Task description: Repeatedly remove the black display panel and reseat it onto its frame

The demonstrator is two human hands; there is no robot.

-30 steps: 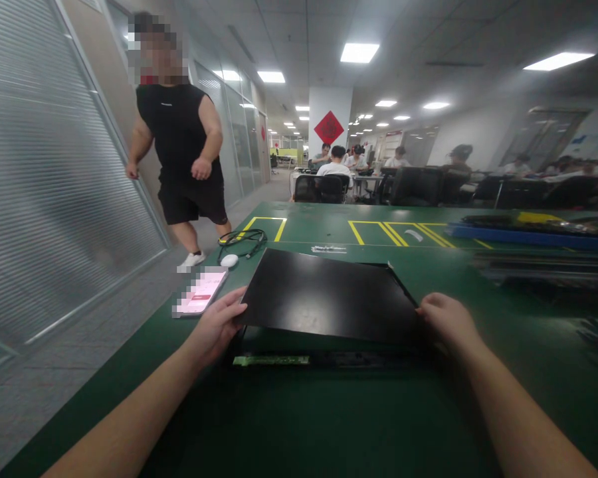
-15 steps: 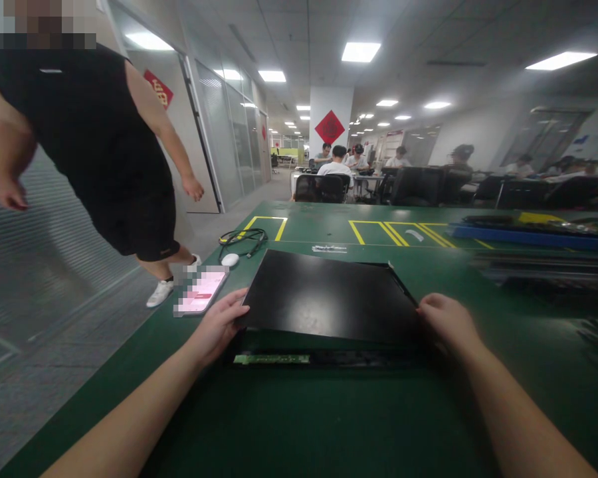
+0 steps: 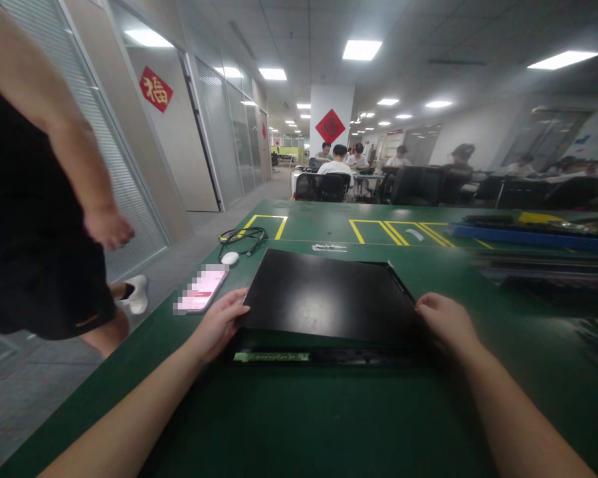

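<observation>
A flat black panel [image 3: 329, 295] lies in front of me on the green table [image 3: 329, 411], its near edge lifted slightly above a frame with a green circuit strip [image 3: 272, 357]. My left hand [image 3: 219, 325] grips the panel's near left corner, fingers curled on its edge. My right hand [image 3: 443, 322] holds the near right corner, fingers bent round the edge.
A phone [image 3: 200, 290], a white mouse [image 3: 230, 258] and a coiled black cable [image 3: 242, 238] lie at the table's left. Stacked dark and blue trays [image 3: 533, 229] sit at the right. A person in black [image 3: 34, 219] passes close on my left. Seated people fill the background.
The person in black has walked along the aisle toward me and now fills the left edge of the view. My hands and the panel have barely moved.
</observation>
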